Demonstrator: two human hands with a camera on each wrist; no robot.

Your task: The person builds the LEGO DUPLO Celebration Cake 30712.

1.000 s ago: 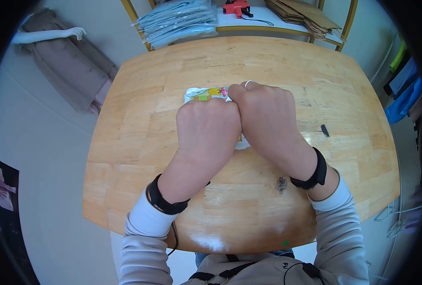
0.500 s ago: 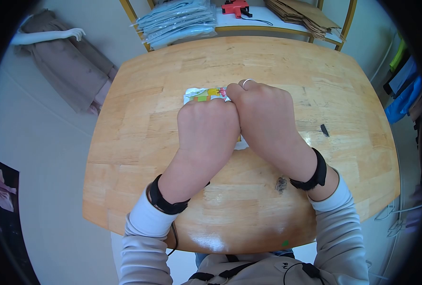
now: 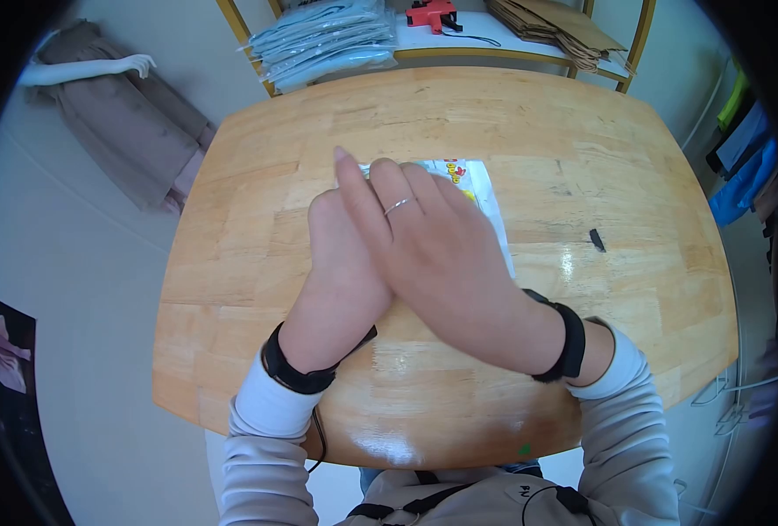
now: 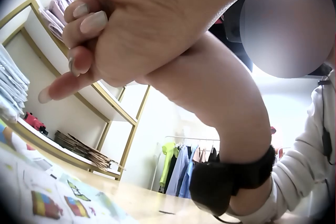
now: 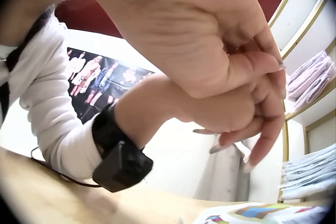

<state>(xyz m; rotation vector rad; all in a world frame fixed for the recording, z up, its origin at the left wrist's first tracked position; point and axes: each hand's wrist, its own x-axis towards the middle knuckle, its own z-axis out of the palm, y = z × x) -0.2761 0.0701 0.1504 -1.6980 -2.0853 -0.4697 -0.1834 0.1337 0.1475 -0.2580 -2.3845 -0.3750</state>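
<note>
The right hand (image 3: 442,254) crosses the left hand (image 3: 338,250) above the packet (image 3: 479,180), both loosely bent, seeming empty, maybe between steps, so the next move likely needs them apart.

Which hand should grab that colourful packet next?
Probably the right hand. In the head view, it's nearer the part of the packet that shows, and it partly covers the left hand, which is farther away.

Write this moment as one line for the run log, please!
right hand: crossed over left hand | printed packet: on table, partly hidden by hands | ring: on right hand | dark scrap: on table
</note>
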